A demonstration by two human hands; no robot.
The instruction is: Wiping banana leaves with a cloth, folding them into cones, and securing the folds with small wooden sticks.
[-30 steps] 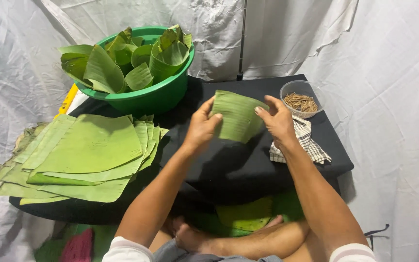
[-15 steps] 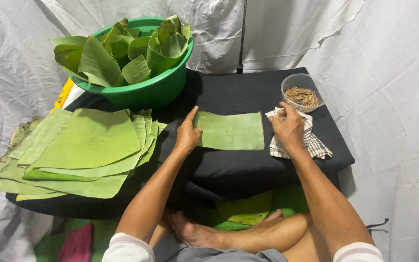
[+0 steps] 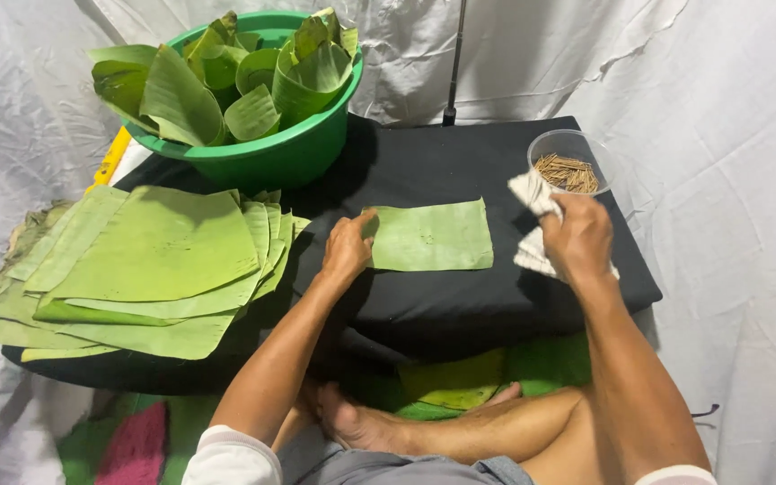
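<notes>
Seated cross-legged at a low table draped in black cloth (image 3: 460,171), white sheeting hung all round.

Left hand (image 3: 348,250): palm down, fingers spread flat, pressing the left edge of a rectangular cut piece of green banana leaf (image 3: 433,235). Nothing gripped; hand lies open on the leaf.

Banana leaf piece: flat on the black cloth, roughly mid-table, between the two hands, long sides running left to right.

Right hand (image 3: 578,238): fingers curled closed round a crumpled white checked cloth (image 3: 532,196), bunched in the fist, ends sticking out above and below the hand. Held at the right end of the table, just beside the leaf's right edge, apart from it.

Just behind the right hand: small clear plastic bowl (image 3: 560,144) with thin brown sticks (image 3: 568,172) inside.

Left part of the table: fanned stack of large flat green leaf sheets (image 3: 154,260), overhanging the table's left edge, near the left hand.

Back left: round green plastic basin (image 3: 271,157) packed with rolled and folded green leaves (image 3: 226,81), touching the rear of the stack or nearly so; cannot tell which.

Below the table edge: bare feet and folded legs on green matting (image 3: 541,359).
</notes>
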